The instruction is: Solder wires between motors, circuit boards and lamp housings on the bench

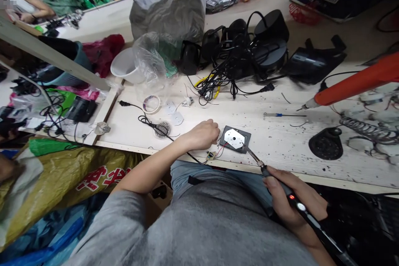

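Note:
My right hand [289, 195] is wrapped round a soldering iron [277, 181] with a small lit red display on its handle. The iron's tip reaches the right edge of a white six-sided board [233, 138], which lies on a dark rectangular plate [245, 149]. Just left of the plate is my left hand [204, 134], its fingers curled closed; whatever they may hold is hidden. Thin red wires run from the board to a small circuit board [211, 155] near the table's front edge. A black cord passes under my left forearm to that circuit board.
An orange-red electric screwdriver [352, 83] juts in from the right, above a small blue-handled screwdriver [280, 115]. A coiled soldering iron stand [327, 141] stands at right. Black lamp housings [243, 45] and cords pile up behind. A tape roll [151, 104] lies left; another person sits far left.

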Available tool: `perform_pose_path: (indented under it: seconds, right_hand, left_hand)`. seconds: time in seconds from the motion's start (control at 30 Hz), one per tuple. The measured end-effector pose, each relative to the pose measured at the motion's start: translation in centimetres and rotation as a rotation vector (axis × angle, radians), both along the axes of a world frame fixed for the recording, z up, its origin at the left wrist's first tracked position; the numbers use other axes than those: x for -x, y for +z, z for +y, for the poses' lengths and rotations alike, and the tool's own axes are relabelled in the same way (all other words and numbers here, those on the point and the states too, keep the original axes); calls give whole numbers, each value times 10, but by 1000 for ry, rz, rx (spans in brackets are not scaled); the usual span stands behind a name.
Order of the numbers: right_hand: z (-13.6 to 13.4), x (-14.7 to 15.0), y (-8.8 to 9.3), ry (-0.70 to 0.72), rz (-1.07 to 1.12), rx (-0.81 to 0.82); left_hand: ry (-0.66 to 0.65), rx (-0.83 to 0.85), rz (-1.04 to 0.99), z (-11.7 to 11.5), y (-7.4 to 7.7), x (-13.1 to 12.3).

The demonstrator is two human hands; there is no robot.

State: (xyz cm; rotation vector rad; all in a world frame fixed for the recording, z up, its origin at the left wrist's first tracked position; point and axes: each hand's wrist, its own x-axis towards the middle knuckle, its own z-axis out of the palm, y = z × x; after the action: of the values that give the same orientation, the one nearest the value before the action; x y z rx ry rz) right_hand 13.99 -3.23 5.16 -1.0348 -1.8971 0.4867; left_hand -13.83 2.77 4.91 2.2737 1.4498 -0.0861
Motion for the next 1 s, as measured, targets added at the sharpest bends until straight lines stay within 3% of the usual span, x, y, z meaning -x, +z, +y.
perform_pose_path:
  seconds: [0.07, 0.13, 0.3, 0.4, 0.53, 0.73, 0.87, 1.0]
  right_hand:
    - [0, 2, -1, -14, 14, -2]
    - [0, 2, -3, -17, 34, 10]
    - [0, 2, -5, 7, 38, 36]
    - [3, 8, -3, 36, 49, 33]
    - [15, 29, -2, 112, 102, 7]
    - [38, 64, -11, 118, 123, 20]
    - [43, 78, -15, 106, 184, 142]
    - [47, 77, -15, 43, 187, 141]
  left_hand:
    - [23, -50, -21, -7, 3, 5]
    - [129, -81, -122, -15, 5, 15]
    - [488, -62, -662, -35, 10, 39]
    - [613, -104, -823, -47, 12, 30]
    - [731, -162, -908, -59, 10, -4]
    - [761, -29, -989, -62, 4, -31]
    - [692, -122, -887, -62, 5, -34]
    - [625, -283, -792, -63, 2, -41]
